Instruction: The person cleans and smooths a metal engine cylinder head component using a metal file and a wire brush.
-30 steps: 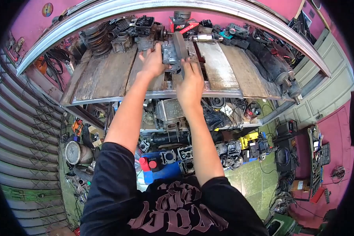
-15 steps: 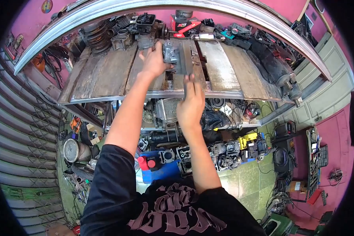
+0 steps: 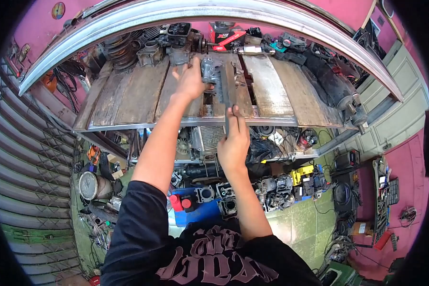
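My left hand (image 3: pixel 190 82) is closed on a small grey cast-metal part (image 3: pixel 208 70), holding it above the wooden bench top; its exact kind is hard to make out. In my right hand (image 3: pixel 234 140) is a long, flat, dark file (image 3: pixel 229 83), gripped near its lower end. The file points away from me and lies just right of the metal part. Blur between the two hides whether they touch. My right hand is over the bench's front edge, lower than my left.
Engine parts (image 3: pixel 178 51) and a red box (image 3: pixel 224 37) line the back of the plank bench top (image 3: pixel 138 95). A metal beam (image 3: pixel 214 13) crosses above. Below, engine castings (image 3: pixel 205 194) lie on a blue mat (image 3: pixel 195 214), with red-capped bottles (image 3: pixel 176 202) nearby.
The file and my right hand have come back slightly toward me. My left hand stays at the metal part, with a slight shift of the whole view.
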{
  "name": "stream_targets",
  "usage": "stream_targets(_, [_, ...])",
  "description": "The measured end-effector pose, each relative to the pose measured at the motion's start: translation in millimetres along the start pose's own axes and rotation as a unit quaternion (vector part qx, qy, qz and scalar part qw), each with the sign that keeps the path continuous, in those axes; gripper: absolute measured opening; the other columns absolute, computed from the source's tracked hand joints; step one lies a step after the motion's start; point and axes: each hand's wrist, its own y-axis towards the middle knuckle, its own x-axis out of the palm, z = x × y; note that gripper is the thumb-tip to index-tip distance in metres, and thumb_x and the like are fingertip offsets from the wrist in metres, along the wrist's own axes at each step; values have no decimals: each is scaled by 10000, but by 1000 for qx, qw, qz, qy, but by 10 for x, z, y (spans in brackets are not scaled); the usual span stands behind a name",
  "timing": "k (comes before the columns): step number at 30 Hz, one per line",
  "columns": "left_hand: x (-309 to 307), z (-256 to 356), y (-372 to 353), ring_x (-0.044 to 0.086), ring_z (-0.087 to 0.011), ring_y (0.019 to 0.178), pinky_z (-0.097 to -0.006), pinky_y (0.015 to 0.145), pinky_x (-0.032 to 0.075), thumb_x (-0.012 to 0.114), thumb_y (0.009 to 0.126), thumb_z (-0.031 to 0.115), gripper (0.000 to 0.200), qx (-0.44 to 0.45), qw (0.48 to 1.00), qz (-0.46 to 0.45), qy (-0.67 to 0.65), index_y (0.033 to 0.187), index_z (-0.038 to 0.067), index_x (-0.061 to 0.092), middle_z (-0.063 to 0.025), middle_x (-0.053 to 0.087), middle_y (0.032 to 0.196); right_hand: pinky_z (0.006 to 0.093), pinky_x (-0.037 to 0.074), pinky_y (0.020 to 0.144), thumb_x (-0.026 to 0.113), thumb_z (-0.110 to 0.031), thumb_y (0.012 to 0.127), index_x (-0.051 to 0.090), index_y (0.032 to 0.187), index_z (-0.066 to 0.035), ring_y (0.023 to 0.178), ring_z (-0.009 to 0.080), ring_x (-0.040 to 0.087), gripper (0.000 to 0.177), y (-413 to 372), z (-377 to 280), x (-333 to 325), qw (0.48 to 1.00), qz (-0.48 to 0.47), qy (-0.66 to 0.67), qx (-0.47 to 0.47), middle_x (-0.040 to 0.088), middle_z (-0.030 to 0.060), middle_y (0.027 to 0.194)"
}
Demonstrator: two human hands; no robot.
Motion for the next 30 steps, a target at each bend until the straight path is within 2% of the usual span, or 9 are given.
stream_targets(3, [22,-17,-11,536,-396,1353,-696,1142,182,991,644,326,1024,-3,1000,-5,-14,1421,69,376,-220,695,1273,457,526,1031,622,153,745,603,1411,-20,1254,422,614,688,140,-45,110,999,36,-27,-24,598,180,1444])
stream_targets(5, [51,-24,-28,536,-399,1351,-696,1140,182,991,645,321,1025,-6,1000,-2,-9,1421,67,371,-221,694,1272,469,535,983,628,121,770,618,1372,12,1172,412,651,611,472,-111,165,999,34,-27,-19,599,213,1443])
stream_targets(10, [-20,7,3,537,-404,1346,-694,1138,182,992,639,310,1005,-1,1000,-6,-24,1403,71,386,-224,689,1272,477,545,991,635,130,756,633,1354,-5,1171,420,654,613,937,-74,199,999,32,-26,-12,621,199,1412])
stream_targets(13, [-13,-1,3,539,-402,1345,-697,1135,183,993,631,323,982,4,1000,-4,-18,1380,78,408,-224,686,1279,474,536,1027,644,142,727,643,1348,-18,1217,416,641,641,701,17,126,998,42,-28,-42,635,179,1392])
stream_targets(16, [-1,-29,-10,546,-397,1331,-696,1134,186,991,626,340,959,3,1000,8,-11,1360,90,427,-208,691,1277,491,539,1008,634,148,731,621,1353,2,1161,442,659,639,272,30,-91,998,32,-19,-55,621,213,1418])
stream_targets(19, [29,-34,-18,552,-395,1318,-692,1130,192,988,628,352,953,11,1000,6,-14,1354,92,428,-189,695,1275,482,514,1061,589,191,702,617,1357,-11,1229,436,636,686,7,77,-316,997,16,70,26,631,215,1401])
stream_targets(21, [34,-27,-23,561,-395,1301,-681,1130,194,985,636,335,937,3,1000,17,-8,1346,90,424,-178,706,1249,450,493,1084,555,185,692,627,1352,-19,1250,420,625,695,-75,144,-397,991,67,100,52,636,205,1387])
stream_targets(26, [49,-52,-107,566,-404,1297,-680,1126,199,979,654,311,912,15,999,30,-16,1333,84,414,-171,718,1218,447,489,1071,569,170,698,585,1385,1,1226,436,630,708,-43,530,-340,983,156,64,69,669,236,1303])
stream_targets(30, [55,-53,-195,556,-417,1311,-683,1128,196,971,671,297,891,16,998,54,-23,1325,77,407,-185,713,1224,468,503,1039,613,113,738,592,1378,-7,1201,447,641,652,98,884,-241,983,84,-6,161,679,261,1257])
